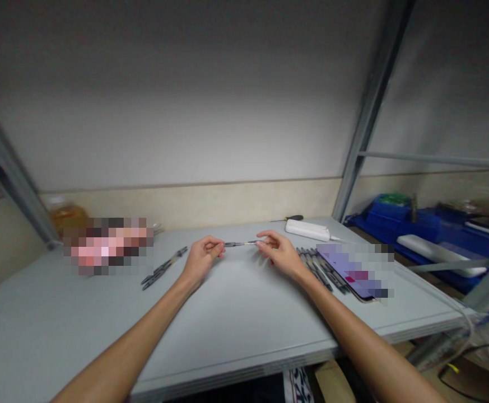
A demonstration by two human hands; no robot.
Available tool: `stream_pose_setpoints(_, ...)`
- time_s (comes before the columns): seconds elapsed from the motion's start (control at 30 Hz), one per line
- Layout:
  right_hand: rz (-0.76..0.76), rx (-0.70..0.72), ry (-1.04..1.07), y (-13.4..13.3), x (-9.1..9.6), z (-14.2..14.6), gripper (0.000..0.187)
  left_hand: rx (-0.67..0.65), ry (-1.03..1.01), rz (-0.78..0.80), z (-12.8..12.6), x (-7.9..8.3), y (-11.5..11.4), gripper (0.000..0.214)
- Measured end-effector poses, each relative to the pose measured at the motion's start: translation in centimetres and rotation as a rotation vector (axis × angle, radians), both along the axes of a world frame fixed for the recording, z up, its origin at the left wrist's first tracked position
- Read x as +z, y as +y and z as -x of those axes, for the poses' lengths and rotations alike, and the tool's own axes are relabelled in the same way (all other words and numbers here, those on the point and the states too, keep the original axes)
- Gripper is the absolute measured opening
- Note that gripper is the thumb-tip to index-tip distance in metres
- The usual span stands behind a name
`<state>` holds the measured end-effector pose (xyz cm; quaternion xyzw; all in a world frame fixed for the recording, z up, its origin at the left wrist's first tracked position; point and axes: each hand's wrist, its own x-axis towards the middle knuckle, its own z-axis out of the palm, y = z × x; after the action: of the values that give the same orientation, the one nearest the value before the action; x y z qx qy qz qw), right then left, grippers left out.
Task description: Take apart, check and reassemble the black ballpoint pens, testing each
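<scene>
A thin pen [241, 244] is held level between both hands above the grey table [236, 319]. My left hand [204, 257] pinches its left end with curled fingers. My right hand [278, 252] pinches its right end between thumb and fingertips. A few dark pens [163, 268] lie on the table left of my left hand. A row of several dark pens [320, 267] lies beside my right wrist.
A white oblong device [308, 229] lies at the table's back edge by a metal upright [368, 112]. A phone-like slab [355, 274] lies right of the pen row. Blue bins [420, 226] stand to the right. An amber jar [65, 215] sits at the back left.
</scene>
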<state>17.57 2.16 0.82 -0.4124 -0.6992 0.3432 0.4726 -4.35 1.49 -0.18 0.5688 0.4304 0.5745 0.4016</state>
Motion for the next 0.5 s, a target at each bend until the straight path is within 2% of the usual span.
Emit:
stream_pose_setpoints(0.1,-0.024,0.007,-0.022,-0.1,0.1,0.0,0.03,0.007,-0.013,0.033,0.0,0.1,0.0,0.031)
stream_pose_setpoints(0.2,0.07,0.047,-0.012,-0.1,0.0,0.1,0.026,0.018,0.074,-0.012,0.0,0.3,-0.4,0.025)
stream_pose_setpoints(0.3,0.289,0.13,0.152,0.1,-0.3,0.1,0.03,0.091,0.281,-0.146,-0.3,0.7,-1.2,0.014)
stream_pose_setpoints(0.4,0.485,0.201,0.311,0.2,-0.4,0.1,0.031,0.15,0.436,-0.347,-0.7,1.0,-1.9,0.009)
stream_pose_setpoints(0.5,0.5,0.226,0.351,0.1,-0.1,0.1,0.032,0.149,0.488,-0.468,-0.6,1.0,-2.1,0.01)
